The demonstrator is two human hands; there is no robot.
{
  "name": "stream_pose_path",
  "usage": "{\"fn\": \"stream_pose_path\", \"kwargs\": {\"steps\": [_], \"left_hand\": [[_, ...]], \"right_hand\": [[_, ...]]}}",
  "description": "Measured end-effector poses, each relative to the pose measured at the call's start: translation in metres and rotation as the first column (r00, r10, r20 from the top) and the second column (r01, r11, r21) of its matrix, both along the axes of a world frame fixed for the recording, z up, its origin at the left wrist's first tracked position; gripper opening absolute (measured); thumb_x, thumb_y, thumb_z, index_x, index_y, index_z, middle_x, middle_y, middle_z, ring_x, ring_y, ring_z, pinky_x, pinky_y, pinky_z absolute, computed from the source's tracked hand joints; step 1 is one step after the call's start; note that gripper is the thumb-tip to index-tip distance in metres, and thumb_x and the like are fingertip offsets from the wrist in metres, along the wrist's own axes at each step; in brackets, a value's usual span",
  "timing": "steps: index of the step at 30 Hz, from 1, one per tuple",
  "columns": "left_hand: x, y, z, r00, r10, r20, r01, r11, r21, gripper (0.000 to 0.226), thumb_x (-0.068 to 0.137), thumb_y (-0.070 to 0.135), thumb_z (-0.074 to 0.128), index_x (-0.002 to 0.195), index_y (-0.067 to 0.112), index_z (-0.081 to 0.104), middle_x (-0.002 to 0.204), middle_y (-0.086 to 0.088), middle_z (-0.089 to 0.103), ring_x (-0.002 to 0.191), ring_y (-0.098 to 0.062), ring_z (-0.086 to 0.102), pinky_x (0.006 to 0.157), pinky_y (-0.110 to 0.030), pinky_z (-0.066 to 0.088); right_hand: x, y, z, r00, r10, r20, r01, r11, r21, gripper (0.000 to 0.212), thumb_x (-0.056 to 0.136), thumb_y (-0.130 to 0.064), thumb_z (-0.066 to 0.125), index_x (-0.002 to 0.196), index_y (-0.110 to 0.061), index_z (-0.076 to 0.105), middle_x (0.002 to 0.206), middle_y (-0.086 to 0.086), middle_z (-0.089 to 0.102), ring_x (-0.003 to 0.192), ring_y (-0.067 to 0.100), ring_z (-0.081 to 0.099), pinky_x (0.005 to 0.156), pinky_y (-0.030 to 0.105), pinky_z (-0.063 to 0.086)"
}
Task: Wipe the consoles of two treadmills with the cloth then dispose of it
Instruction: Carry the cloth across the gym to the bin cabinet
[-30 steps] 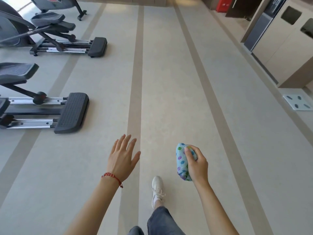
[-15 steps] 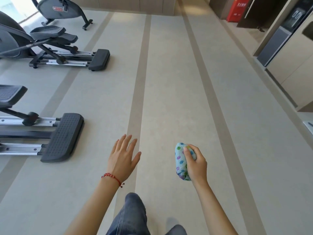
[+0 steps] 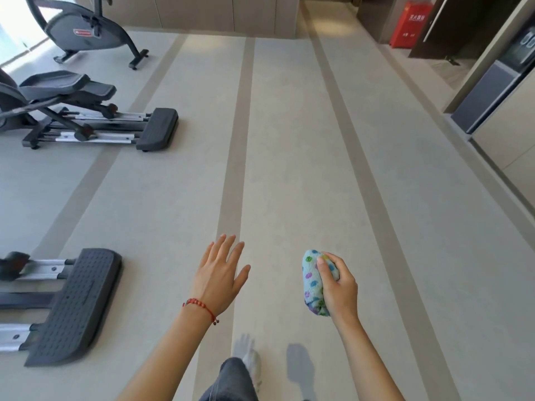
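My right hand (image 3: 339, 287) is closed around a bunched light-blue cloth (image 3: 312, 280) with coloured dots, held out in front of me above the floor. My left hand (image 3: 218, 274) is stretched forward beside it, palm down, fingers spread and holding nothing; a red bead bracelet circles its wrist. No treadmill console is in view.
Two elliptical machines (image 3: 86, 120) (image 3: 69, 302) stand at the left with their rear ends toward the striped floor lane, and an exercise bike (image 3: 86, 33) behind them. A red box (image 3: 409, 24) and cabinets (image 3: 492, 91) line the right wall. My leg and white shoe (image 3: 252, 363) are below.
I have walked forward along the lane: the ellipticals slid down and left in view, the far wall and red box came closer. Both hands kept their pose.
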State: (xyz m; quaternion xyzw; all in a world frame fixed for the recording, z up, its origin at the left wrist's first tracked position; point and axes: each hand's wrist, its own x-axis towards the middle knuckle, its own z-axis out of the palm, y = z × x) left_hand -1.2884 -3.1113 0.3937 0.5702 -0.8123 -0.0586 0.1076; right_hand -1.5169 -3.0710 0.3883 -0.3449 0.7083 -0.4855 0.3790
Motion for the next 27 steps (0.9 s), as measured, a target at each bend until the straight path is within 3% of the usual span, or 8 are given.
{"fn": "stream_pose_path", "kwargs": {"steps": [4,8,12,18,27], "left_hand": [[-0.018,-0.088,0.003,1.0,-0.011,-0.008,0.011,1.0,0.0,0.062,0.096,0.049,0.019,0.117,0.008,0.059,0.122,-0.014,0.059,0.117,-0.034,0.051,0.096,-0.047,0.042],[-0.045,-0.162,0.0,1.0,-0.024,-0.008,0.024,1.0,0.015,0.068,0.097,0.051,0.01,0.118,0.009,0.059,0.124,-0.012,0.058,0.118,-0.032,0.051,0.099,-0.044,0.04],[-0.077,-0.241,-0.011,0.999,-0.042,-0.016,0.043,0.999,0.021,0.069,0.097,0.052,0.011,0.117,0.007,0.06,0.122,-0.015,0.059,0.116,-0.034,0.053,0.096,-0.048,0.041],[-0.138,-0.364,-0.012,0.999,-0.043,-0.029,0.043,0.999,0.019,0.07,0.098,0.051,0.009,0.116,0.007,0.06,0.121,-0.014,0.059,0.116,-0.034,0.053,0.095,-0.047,0.042],[-0.208,-0.533,0.003,0.998,-0.065,-0.024,0.065,0.998,-0.003,0.068,0.097,0.051,0.013,0.119,0.007,0.06,0.124,-0.014,0.058,0.117,-0.034,0.052,0.097,-0.047,0.037]], "right_hand": [[-0.016,-0.075,0.004,1.0,-0.021,0.014,0.021,1.0,0.001,0.015,0.089,-0.031,0.058,0.101,-0.026,0.063,0.101,-0.005,0.066,0.092,0.011,0.063,0.069,0.019,0.049],[-0.042,-0.146,0.001,0.999,-0.042,0.014,0.042,0.999,0.006,0.016,0.089,-0.031,0.058,0.103,-0.025,0.062,0.101,-0.005,0.065,0.093,0.01,0.063,0.068,0.017,0.05],[-0.075,-0.225,-0.008,0.999,-0.045,-0.005,0.045,0.999,0.005,0.015,0.089,-0.031,0.057,0.103,-0.026,0.061,0.101,-0.005,0.065,0.092,0.008,0.062,0.069,0.018,0.051],[-0.135,-0.35,-0.007,0.999,-0.047,-0.003,0.047,0.999,-0.007,0.017,0.089,-0.03,0.058,0.103,-0.024,0.063,0.098,-0.007,0.066,0.089,0.006,0.063,0.057,0.004,0.046],[-0.201,-0.516,0.006,0.998,-0.061,0.02,0.062,0.998,-0.012,0.016,0.088,-0.03,0.059,0.102,-0.024,0.063,0.099,-0.008,0.066,0.091,0.007,0.063,0.067,0.015,0.048]]}}
